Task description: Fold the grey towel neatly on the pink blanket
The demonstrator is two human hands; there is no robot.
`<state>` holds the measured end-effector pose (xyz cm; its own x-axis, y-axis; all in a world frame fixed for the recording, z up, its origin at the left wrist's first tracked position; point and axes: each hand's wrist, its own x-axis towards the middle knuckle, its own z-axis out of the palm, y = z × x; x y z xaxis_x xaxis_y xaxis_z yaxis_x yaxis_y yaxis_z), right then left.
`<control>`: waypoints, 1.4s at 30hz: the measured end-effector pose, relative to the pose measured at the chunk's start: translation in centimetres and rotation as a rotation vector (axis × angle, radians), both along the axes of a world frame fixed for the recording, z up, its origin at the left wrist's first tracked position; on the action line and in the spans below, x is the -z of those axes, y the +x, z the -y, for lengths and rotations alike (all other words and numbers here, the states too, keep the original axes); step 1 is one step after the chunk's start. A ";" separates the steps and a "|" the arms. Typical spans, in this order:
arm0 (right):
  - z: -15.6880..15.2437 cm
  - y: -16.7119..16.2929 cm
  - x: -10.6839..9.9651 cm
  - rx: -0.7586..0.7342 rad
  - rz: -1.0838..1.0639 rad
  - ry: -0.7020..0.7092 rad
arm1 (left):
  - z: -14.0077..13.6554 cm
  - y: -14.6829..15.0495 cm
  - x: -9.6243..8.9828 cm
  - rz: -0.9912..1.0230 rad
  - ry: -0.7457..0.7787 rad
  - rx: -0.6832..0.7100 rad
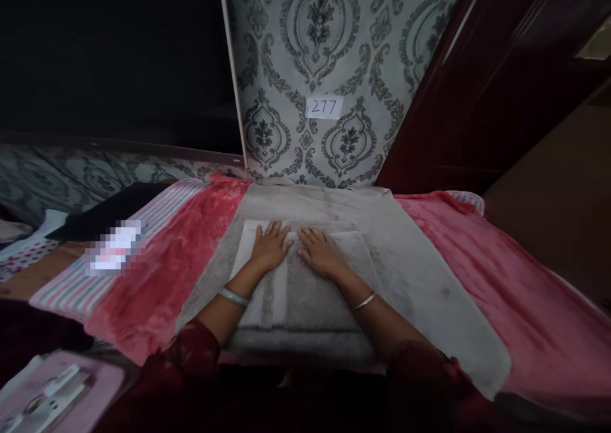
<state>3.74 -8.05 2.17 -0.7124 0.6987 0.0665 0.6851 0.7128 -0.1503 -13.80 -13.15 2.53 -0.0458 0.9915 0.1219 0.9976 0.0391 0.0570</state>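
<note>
A folded grey towel with paler bands lies flat in front of me, on a larger light grey cloth. Near its far left edge, my left hand rests palm down with the fingers stretched out. My right hand lies flat on the same towel, just to the right of the left one, fingers extended toward the wall. Neither hand grips anything. Both forearms reach in from below, each with a bangle at the wrist.
Beneath the grey cloth, a red plush blanket shows on both sides, over a striped cloth at left. A dark television screen stands back left, a dark red door back right. A pink tray-like surface is at lower left.
</note>
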 end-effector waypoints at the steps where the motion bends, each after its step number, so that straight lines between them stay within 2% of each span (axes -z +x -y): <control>1: -0.9 0.6 0.2 0.028 -0.004 0.011 | -0.1 -0.1 0.3 0.001 0.005 0.002; 6: -5.1 5.0 1.2 0.315 -0.008 0.012 | -0.3 -0.7 0.7 0.019 0.013 -0.013; 10: -6.6 6.6 2.1 0.544 -0.059 -0.049 | -0.4 -0.6 0.5 0.029 0.013 -0.016; 14: -6.9 6.9 2.1 0.574 -0.076 -0.062 | -0.3 -0.5 0.4 0.031 0.005 -0.013; 18: -5.8 6.7 0.4 0.613 -0.099 -0.063 | -0.4 -0.4 0.2 0.017 0.006 -0.004; 20: -3.8 5.8 -0.6 0.584 -0.115 -0.010 | -0.5 -0.4 0.3 0.012 0.012 0.002; 23: 1.3 3.4 -1.1 0.343 -0.117 0.049 | -0.6 -0.5 0.4 0.009 0.017 0.004; 26: 6.4 1.2 0.0 0.058 -0.073 0.002 | -0.7 -0.5 0.4 0.005 0.026 0.000; 27: 7.5 0.9 0.4 0.007 -0.065 -0.012 | -0.6 -0.5 0.4 0.004 0.027 -0.001; 29: 8.4 1.2 1.1 -0.005 -0.057 -0.022 | -0.6 -0.5 0.3 0.005 0.031 0.002; 34: 6.7 6.5 1.7 0.237 -0.024 -0.002 | -0.4 -0.4 0.1 0.020 0.020 0.003; 38: 6.4 11.9 3.4 0.474 -0.048 -0.007 | -0.4 -0.3 0.1 0.034 0.010 -0.003; 42: 6.9 15.3 5.4 0.570 -0.097 0.039 | -0.6 -0.3 0.1 0.053 0.015 -0.001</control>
<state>19.01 -14.93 -3.19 -0.2133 0.9660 0.1464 0.9470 0.2413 -0.2123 -14.10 -12.52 2.42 -0.0531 0.9896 0.1339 0.9932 0.0383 0.1104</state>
